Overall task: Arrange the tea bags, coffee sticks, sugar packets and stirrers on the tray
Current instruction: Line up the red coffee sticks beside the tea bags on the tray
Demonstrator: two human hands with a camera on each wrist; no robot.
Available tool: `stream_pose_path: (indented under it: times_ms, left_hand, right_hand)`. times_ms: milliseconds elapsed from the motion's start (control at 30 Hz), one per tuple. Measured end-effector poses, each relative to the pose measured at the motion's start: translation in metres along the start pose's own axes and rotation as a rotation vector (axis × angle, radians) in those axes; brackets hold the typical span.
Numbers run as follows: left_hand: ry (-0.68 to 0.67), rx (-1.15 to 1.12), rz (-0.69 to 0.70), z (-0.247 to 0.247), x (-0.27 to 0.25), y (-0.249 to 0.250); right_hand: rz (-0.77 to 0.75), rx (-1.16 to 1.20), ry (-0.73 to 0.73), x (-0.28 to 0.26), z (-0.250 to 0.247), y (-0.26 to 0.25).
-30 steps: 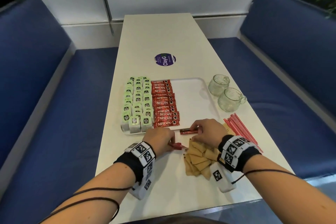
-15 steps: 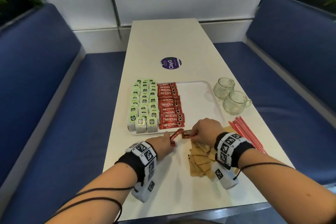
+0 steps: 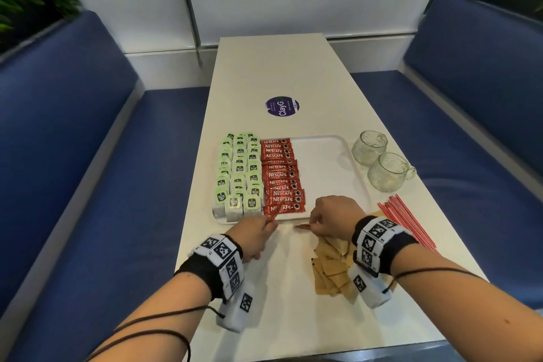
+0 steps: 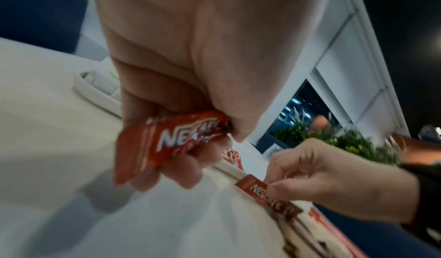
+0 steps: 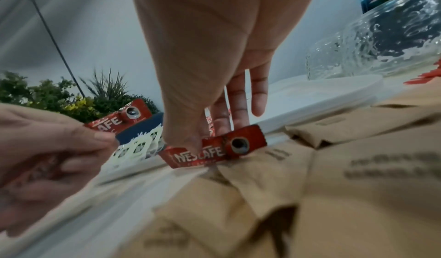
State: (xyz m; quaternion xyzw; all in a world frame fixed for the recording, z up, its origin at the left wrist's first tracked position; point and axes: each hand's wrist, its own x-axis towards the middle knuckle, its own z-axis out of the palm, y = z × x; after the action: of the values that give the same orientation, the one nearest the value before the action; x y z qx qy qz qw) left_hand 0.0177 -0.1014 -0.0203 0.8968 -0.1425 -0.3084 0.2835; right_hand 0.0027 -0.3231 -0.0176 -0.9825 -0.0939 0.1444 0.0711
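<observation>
The white tray (image 3: 332, 153) holds rows of green tea bags (image 3: 239, 169) on its left and a column of red coffee sticks (image 3: 282, 176) beside them. My left hand (image 3: 258, 232) pinches one red coffee stick (image 4: 167, 139) just above the tray's near edge. Just off that near edge my right hand (image 3: 329, 217) pinches another coffee stick (image 5: 214, 152) low over the table. Brown sugar packets (image 3: 332, 267) lie heaped under my right wrist. Red stirrers (image 3: 405, 220) lie on the table right of the tray.
Two glass mugs (image 3: 382, 161) stand right of the tray's far corner. A purple round sticker (image 3: 282, 107) is on the table (image 3: 279, 317) beyond the tray. Blue benches run along both sides.
Both hands have lifted slightly and moved toward the tray's near edge. The left hand's stick now points up over the coffee column. The head view has tilted.
</observation>
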Motion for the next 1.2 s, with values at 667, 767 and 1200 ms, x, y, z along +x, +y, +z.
stream_pose_path:
  times_ms: [667,767,1200]
  left_hand:
    - [0.417,-0.563,0.031,-0.026,0.020,0.017]
    - [0.401,-0.561,0.013,-0.030,0.019,0.017]
    - [0.395,-0.667,-0.115,-0.047,0.030,0.002]
  right_hand:
    - [0.035,1.004,0.143,0.025,-0.029,-0.010]
    - [0.110,1.199,0.168,0.024,-0.027,0.000]
    - [0.301,0.729,0.035,0.041,0.008,0.001]
